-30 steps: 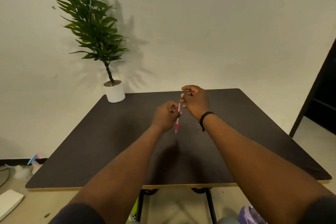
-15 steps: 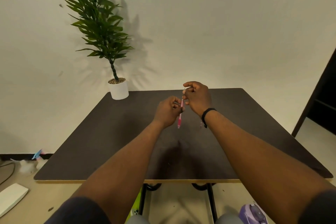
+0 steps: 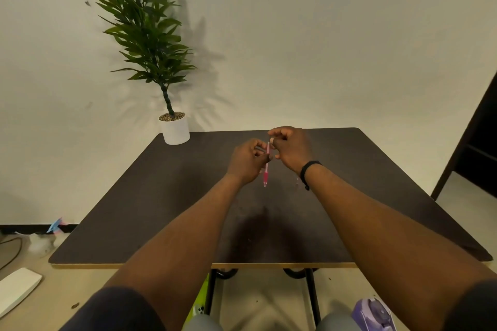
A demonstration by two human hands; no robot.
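A thin pink pen [image 3: 266, 171] hangs nearly upright above the dark table [image 3: 161, 196], tip pointing down. My left hand [image 3: 246, 162] pinches its middle between curled fingers. My right hand [image 3: 291, 149], with a black band on the wrist, has its fingers curled at the pen's upper end; whether it holds a separate small part I cannot tell. A tiny pale piece [image 3: 297, 181] lies on the table just left of my right wrist.
A potted green plant in a white pot [image 3: 174, 130] stands at the table's far left corner by the wall. A dark door frame [image 3: 473, 129] is at the right. A white object [image 3: 16, 289] and a purple item [image 3: 373, 313] lie on the floor.
The view has shifted, so the plant sits further right in frame. Both hands stay together at the pen, which has risen slightly between the fingers.
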